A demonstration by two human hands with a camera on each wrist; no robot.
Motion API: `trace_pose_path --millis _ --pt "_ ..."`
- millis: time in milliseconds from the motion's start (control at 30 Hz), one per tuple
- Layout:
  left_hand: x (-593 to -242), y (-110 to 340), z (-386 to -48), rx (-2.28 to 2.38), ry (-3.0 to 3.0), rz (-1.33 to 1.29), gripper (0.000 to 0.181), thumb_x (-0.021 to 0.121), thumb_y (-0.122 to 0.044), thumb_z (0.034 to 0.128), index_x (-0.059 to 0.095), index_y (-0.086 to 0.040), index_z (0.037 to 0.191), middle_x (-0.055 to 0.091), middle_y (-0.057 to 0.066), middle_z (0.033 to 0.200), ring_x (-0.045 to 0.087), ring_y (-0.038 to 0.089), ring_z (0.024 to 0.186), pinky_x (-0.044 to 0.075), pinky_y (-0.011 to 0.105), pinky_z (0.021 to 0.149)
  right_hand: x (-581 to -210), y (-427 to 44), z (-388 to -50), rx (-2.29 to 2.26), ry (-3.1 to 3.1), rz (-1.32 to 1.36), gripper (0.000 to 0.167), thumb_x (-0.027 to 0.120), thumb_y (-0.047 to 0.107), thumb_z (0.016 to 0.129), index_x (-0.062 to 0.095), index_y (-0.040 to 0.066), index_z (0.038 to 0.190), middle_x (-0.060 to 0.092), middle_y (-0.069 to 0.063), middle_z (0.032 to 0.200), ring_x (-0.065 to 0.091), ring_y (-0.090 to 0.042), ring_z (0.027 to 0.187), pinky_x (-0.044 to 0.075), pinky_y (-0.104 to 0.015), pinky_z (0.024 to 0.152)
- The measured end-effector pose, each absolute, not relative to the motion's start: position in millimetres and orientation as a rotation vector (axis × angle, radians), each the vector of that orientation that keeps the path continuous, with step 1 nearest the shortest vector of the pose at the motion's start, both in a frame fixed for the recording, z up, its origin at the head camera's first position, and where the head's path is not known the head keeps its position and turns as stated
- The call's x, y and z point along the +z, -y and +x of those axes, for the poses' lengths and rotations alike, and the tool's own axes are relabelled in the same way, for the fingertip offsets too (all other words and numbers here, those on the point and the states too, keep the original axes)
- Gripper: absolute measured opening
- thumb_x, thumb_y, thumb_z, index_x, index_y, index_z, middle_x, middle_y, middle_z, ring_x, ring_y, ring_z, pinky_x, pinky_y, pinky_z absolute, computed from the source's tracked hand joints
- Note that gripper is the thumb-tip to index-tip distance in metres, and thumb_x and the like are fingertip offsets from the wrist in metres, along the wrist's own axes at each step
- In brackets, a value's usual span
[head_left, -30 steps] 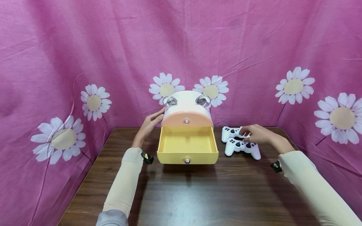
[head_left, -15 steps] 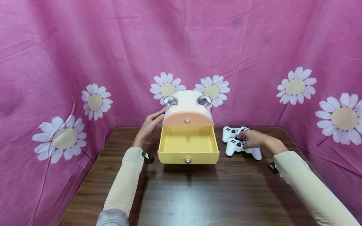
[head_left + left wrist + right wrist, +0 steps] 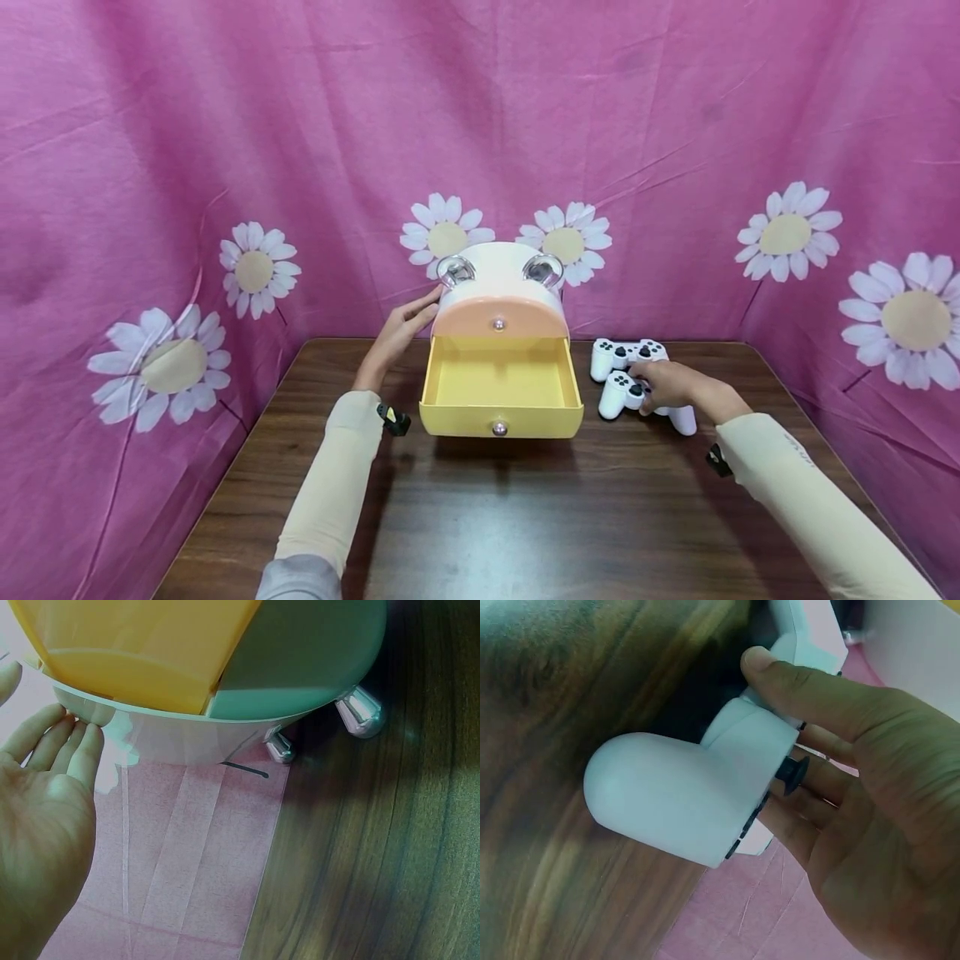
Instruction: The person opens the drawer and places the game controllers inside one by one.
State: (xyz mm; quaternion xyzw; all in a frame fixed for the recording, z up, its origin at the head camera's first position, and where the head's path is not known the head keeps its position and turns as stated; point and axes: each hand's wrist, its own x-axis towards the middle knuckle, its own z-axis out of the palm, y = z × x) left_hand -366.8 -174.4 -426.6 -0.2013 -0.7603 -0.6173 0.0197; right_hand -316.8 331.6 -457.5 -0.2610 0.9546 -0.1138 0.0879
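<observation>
A small round-topped drawer cabinet (image 3: 491, 268) with a white shell and silver eye-like rings stands at the back of the table. Its yellow drawer (image 3: 501, 422) is pulled out with nothing in it, under a peach drawer (image 3: 480, 317). The fingertips of my left hand (image 3: 397, 335) touch the cabinet's left side, fingers fairly straight in the left wrist view. To the right, my right hand (image 3: 678, 389) pinches the middle of the nearer white game controller (image 3: 615, 394), thumb on the near side and fingers behind. A second white game controller (image 3: 602, 360) lies just behind it.
The brown wooden table (image 3: 480, 517) ends at a pink curtain (image 3: 360, 150) printed with daisies, which hangs behind and on both sides. Silver feet (image 3: 361, 712) hold the cabinet above the tabletop.
My right hand has moved left and down from above the controllers and taken hold of the nearer one. The left hand stays at the cabinet's side.
</observation>
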Motion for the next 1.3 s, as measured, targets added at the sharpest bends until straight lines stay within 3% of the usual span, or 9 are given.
trace_pose_path --millis 367,733,1133,1300 --pt "-425.7 173.9 -365.2 -1.923 2.362 -0.619 0.05 0.059 -0.033 0.1107 0.053 -0.019 0.158 0.047 -0.003 0.167 0.034 0.015 0.16 0.029 0.041 0.134 -455.3 -330.7 -316.7 -0.271 -2.824 -0.74 0.063 0.089 0.013 0.068 0.069 -0.008 0.124 0.074 -0.024 0.115 0.068 -0.034 0.103 0.058 -0.053 0.094" --pt "-428.0 174.6 -365.7 -1.901 2.378 -0.617 0.051 0.06 -0.037 0.1102 0.053 -0.022 0.158 0.048 -0.005 0.167 0.034 0.015 0.16 0.029 0.042 0.134 -452.1 -331.5 -315.1 -0.321 -2.846 -0.781 0.059 0.095 0.014 0.066 0.076 -0.004 0.118 0.074 -0.027 0.126 0.071 -0.038 0.108 0.059 -0.055 0.098" --pt "-425.6 174.9 -368.8 -1.963 2.389 -0.595 0.051 0.057 -0.025 0.1116 0.048 -0.012 0.16 0.042 0.002 0.169 0.03 0.021 0.162 0.026 0.044 0.135 -450.4 -332.7 -319.0 -0.304 -2.862 -0.736 0.061 0.096 0.018 0.063 0.079 -0.004 0.117 0.08 -0.02 0.112 0.072 -0.034 0.105 0.06 -0.055 0.096" --pt "-425.6 174.3 -367.1 -1.951 2.386 -0.592 0.05 0.058 -0.029 0.1115 0.05 -0.018 0.159 0.044 -0.002 0.168 0.031 0.016 0.161 0.027 0.041 0.135 -447.2 -332.4 -319.1 -0.316 -2.86 -0.717 0.061 0.096 0.02 0.064 0.079 -0.004 0.118 0.08 -0.02 0.114 0.073 -0.035 0.106 0.06 -0.057 0.097"
